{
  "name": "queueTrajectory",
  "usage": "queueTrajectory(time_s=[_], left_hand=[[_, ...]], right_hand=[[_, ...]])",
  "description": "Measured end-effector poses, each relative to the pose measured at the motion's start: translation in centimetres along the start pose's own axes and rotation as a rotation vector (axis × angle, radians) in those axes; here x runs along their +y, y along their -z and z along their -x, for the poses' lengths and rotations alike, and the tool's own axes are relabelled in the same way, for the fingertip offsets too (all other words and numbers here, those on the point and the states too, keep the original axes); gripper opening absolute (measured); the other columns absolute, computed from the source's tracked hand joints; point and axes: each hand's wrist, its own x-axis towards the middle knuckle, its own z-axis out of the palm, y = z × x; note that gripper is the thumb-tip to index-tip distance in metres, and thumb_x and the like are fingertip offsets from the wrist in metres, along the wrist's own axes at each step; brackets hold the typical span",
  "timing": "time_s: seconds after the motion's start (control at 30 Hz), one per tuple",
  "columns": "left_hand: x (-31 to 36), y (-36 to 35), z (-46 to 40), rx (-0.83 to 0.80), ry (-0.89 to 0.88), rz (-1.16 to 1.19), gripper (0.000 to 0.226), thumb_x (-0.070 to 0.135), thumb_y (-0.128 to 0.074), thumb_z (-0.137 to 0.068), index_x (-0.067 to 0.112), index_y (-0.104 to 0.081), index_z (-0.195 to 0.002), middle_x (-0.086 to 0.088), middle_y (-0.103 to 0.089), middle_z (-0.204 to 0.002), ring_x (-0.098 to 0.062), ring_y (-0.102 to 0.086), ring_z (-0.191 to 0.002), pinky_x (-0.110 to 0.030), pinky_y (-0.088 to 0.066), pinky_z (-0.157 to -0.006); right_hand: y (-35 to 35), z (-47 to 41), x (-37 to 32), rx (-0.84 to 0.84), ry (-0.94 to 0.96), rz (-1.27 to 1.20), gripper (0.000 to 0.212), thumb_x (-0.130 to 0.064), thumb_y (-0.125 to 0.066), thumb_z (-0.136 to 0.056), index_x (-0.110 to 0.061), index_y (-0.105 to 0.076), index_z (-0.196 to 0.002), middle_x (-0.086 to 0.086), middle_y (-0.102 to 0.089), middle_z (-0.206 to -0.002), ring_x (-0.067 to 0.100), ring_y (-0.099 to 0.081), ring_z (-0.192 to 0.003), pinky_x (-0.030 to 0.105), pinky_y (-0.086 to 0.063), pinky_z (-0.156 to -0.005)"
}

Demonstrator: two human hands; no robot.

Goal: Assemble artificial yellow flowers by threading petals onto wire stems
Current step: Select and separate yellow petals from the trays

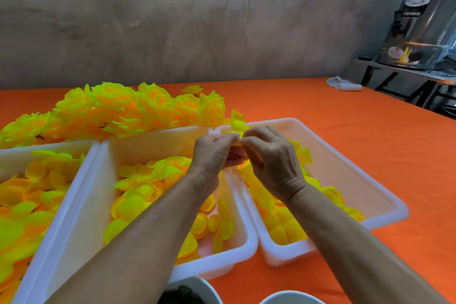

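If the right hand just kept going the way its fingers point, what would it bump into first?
Its fingers point left, so the right hand would meet the left hand almost at once. Their fingertips already close on the same yellow petal; depth hardly matters here.

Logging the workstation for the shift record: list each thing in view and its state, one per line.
Left hand: fingers curled, pinching the yellow petal piece.
Right hand: pinching the same piece.
Yellow petal piece: held above the trays, between both hands.
Left tray: heaped with petals.
Middle tray: partly filled.
Right tray: petals along its left side.
Finished flowers: piled behind the trays.
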Motion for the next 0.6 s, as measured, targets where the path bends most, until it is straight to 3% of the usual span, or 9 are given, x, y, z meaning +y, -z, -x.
queueTrajectory(time_s=[0.17, 0.3, 0.4, 0.6], left_hand=[[-0.05, -0.04, -0.15, -0.004, 0.009, -0.003, 0.023, 0.02, -0.063, -0.088, 0.003, -0.064, -0.073, -0.005, -0.062, -0.054, -0.016, -0.062, -0.05, -0.019, -0.052, -0.048], [-0.09, 0.03, -0.06, -0.017, 0.008, -0.028, 0.023, 0.021, -0.063, -0.088, -0.001, -0.064, -0.079, -0.011, -0.062, -0.064, -0.019, -0.063, -0.052, -0.02, -0.052, -0.048], [-0.04, 0.0, 0.0, -0.018, 0.001, -0.037, 0.027, 0.023, -0.063, -0.089, -0.002, -0.063, -0.078, -0.011, -0.061, -0.064, -0.016, -0.062, -0.049, -0.02, -0.053, -0.047], [-0.22, -0.01, -0.03, -0.027, -0.034, -0.115, 0.029, 0.026, -0.065, -0.087, -0.002, -0.065, -0.08, -0.005, -0.061, -0.061, -0.008, -0.059, -0.047, -0.017, -0.049, -0.046]], right_hand=[[-0.05, 0.0, -0.18, 0.021, -0.082, 0.01, 0.004, 0.001, -0.062, -0.076, 0.004, -0.063, -0.075, 0.019, -0.067, -0.078, 0.038, -0.064, -0.07, 0.044, -0.053, -0.06], [-0.04, 0.23, 0.16, 0.03, -0.093, -0.016, 0.016, -0.009, -0.055, -0.085, 0.001, -0.067, -0.08, 0.016, -0.068, -0.075, 0.036, -0.065, -0.068, 0.043, -0.053, -0.058], [0.0, 0.2, 0.33, 0.069, -0.101, -0.033, 0.011, -0.001, -0.065, -0.077, -0.001, -0.073, -0.085, 0.012, -0.072, -0.077, 0.032, -0.067, -0.069, 0.039, -0.055, -0.06], [-0.28, 0.3, 0.72, 0.122, -0.234, -0.12, 0.012, 0.005, -0.077, -0.065, 0.0, -0.07, -0.073, 0.013, -0.067, -0.067, 0.03, -0.064, -0.06, 0.04, -0.055, -0.058]])
